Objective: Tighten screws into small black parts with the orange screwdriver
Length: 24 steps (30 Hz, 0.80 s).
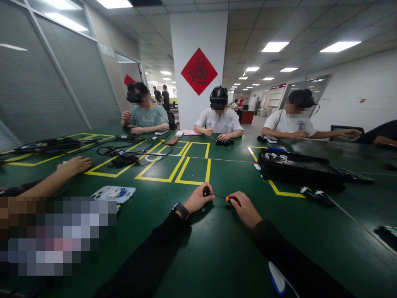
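My left hand (198,198), with a dark watch (181,210) on the wrist, pinches a small black part (206,191) above the green table (198,265). To its right, my right hand (246,208) is closed on the handle of an orange and black screwdriver (229,199). The screwdriver's thin shaft points left and its tip reaches the black part; whether it sits inside the part is too small to tell.
A phone (114,193) lies left of my hands, near another person's arm (46,178). Cables (124,157) lie at the back left. A black open case (297,167) stands at the right. A white and blue object (277,279) is by my right sleeve. Three people sit opposite.
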{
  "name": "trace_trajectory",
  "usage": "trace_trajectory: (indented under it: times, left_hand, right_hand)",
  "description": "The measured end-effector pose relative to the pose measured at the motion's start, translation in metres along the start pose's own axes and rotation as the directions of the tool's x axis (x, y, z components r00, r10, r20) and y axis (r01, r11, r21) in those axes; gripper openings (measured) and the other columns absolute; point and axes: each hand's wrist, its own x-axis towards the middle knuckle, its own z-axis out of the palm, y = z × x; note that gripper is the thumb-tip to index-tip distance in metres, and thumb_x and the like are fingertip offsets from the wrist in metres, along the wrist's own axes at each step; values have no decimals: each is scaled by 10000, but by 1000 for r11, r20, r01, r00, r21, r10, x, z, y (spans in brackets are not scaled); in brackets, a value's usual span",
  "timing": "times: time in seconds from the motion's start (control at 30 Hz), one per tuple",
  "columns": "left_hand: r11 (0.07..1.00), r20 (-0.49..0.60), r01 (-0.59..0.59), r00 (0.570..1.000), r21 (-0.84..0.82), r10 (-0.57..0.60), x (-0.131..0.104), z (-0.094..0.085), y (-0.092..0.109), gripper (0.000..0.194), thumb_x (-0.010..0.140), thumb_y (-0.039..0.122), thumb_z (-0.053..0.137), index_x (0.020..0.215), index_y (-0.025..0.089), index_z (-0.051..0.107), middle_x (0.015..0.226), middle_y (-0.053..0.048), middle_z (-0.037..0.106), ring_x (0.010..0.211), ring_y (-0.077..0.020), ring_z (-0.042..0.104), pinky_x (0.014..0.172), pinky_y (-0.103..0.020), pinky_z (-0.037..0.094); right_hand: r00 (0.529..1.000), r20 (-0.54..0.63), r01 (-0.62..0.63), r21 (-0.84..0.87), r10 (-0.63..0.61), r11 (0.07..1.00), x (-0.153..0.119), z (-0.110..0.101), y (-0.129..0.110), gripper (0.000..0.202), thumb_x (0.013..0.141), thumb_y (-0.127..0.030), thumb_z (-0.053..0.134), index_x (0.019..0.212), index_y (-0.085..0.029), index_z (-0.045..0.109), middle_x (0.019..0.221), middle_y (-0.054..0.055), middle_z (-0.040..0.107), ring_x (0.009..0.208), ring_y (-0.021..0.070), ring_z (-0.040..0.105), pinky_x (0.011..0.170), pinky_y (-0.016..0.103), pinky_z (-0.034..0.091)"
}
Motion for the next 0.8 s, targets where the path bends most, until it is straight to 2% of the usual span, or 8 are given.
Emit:
trace_trajectory:
  times: [0.1,0.23,0.4,0.5,0.57,0.67,0.8]
  left_hand:
    - [1000,-17,7,1000,22,-6,0,0,0,157,683,184,585,805,160,490,761,13,521,708,-110,487,699,-242,384]
    - [1000,-21,13,1000,17,-13,0,0,1,160,679,186,587,808,159,494,763,11,523,710,-111,490,701,-244,387]
    - [1000,-22,7,1000,24,-6,0,0,2,163,676,175,586,812,159,498,762,13,524,712,-110,492,700,-243,389]
    - [1000,1,3,1000,-12,-3,0,0,2,170,680,167,580,828,159,497,767,12,528,714,-107,499,703,-244,394]
    - [999,20,2,1000,-40,-1,1,0,2,179,682,165,579,840,157,495,770,11,533,715,-107,504,708,-247,398]
    - [999,25,1,1000,-48,0,0,0,3,181,679,167,584,837,154,496,767,10,534,713,-106,506,712,-251,400]
    - [999,27,-9,1000,-39,10,0,-1,3,179,680,162,583,836,153,496,765,11,531,714,-106,504,713,-250,399]
  right_hand:
    - [1000,-3,20,2,-20,1000,0,-1,1,213,843,-236,378,852,-182,583,879,56,568,860,171,504,795,314,384]
    - [999,-30,22,21,-22,1000,-1,2,3,154,785,-242,490,914,-184,552,910,51,561,869,174,505,791,318,393]
    - [999,-33,-40,63,42,997,-1,5,5,256,798,-269,471,1035,-182,513,960,63,555,892,172,513,807,327,398]
    - [1000,-22,-22,33,23,999,-1,4,5,218,838,-252,390,952,-183,563,922,61,565,892,173,504,816,333,389]
    - [1000,-15,8,11,-8,1000,0,2,4,197,834,-242,399,891,-187,580,894,55,568,887,176,494,816,332,386]
    - [1000,-27,16,19,-15,1000,-1,1,3,150,790,-222,473,906,-193,564,908,45,562,891,175,487,806,320,392]
    - [1000,-24,-7,50,8,999,-1,2,2,198,769,-234,507,959,-189,539,933,47,551,894,169,488,807,308,398]
